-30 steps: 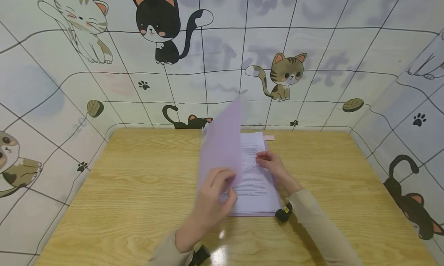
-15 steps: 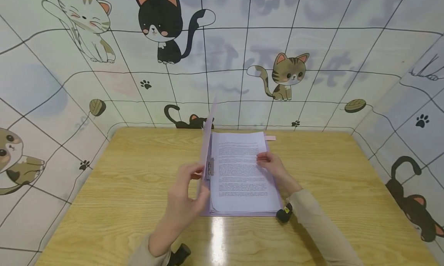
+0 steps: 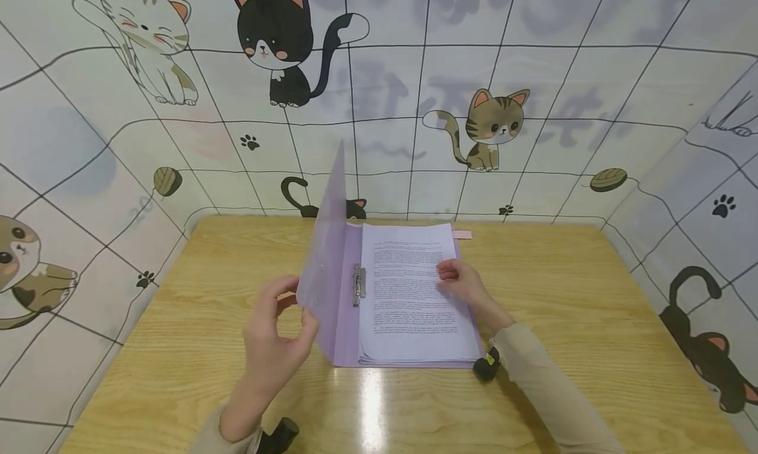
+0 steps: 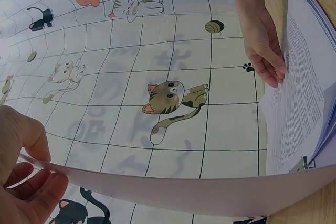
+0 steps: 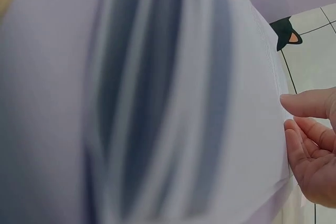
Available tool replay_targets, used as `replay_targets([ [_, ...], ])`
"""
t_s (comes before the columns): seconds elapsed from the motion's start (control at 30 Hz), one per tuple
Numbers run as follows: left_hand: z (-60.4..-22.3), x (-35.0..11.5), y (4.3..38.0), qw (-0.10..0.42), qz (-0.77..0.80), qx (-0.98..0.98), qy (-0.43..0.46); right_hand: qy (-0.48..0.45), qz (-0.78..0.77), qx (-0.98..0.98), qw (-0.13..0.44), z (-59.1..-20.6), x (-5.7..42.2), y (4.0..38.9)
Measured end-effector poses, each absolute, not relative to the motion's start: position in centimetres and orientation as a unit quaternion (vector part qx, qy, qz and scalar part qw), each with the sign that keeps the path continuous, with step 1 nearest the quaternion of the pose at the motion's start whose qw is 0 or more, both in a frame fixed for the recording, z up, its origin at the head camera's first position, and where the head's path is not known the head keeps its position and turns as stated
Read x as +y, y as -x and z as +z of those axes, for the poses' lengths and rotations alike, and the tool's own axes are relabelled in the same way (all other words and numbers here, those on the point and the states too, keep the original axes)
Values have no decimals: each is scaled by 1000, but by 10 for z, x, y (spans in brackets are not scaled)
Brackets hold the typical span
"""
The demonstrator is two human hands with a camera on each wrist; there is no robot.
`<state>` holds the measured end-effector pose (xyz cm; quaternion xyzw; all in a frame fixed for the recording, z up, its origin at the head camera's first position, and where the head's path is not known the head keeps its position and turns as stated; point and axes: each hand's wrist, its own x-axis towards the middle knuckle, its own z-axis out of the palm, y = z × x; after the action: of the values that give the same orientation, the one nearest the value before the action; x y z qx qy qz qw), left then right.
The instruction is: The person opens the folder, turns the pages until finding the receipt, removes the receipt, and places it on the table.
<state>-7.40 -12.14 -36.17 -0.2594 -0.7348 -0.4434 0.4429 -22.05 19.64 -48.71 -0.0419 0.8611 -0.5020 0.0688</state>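
A purple folder (image 3: 348,329) lies on the table, its front cover (image 3: 326,250) standing nearly upright on the left. My left hand (image 3: 272,339) pinches that cover's free edge between thumb and fingers, as the left wrist view also shows at the cover's rim (image 4: 157,186). Inside is a stack of printed sheets (image 3: 408,296), beside a metal clip (image 3: 359,284) at the spine. My right hand (image 3: 464,286) rests at the right side of the top sheet, fingers loosely bent. In the right wrist view, its fingertips (image 5: 290,104) touch the paper's edge, thumb apart from the fingers.
A pink tab (image 3: 462,235) sticks out from the folder's upper right. The wooden table (image 3: 237,263) extends on both sides of it. A wall covering with cartoon cats (image 3: 391,138) rises behind the table and along both sides.
My left hand has moved left, swinging the folder's cover over from right to left past upright, which uncovers the printed sheets and the clip. My right hand has stayed in place.
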Motion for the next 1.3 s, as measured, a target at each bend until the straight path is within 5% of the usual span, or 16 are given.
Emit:
replay_targets([
  [0.87, -389, -200, 47, 431, -442, -785, 46, 53, -483, 871, 78, -487, 197, 219],
  [1.3, -407, -229, 41, 329, -372, -858, -129, 59, -487, 868, 75, -488, 198, 219],
])
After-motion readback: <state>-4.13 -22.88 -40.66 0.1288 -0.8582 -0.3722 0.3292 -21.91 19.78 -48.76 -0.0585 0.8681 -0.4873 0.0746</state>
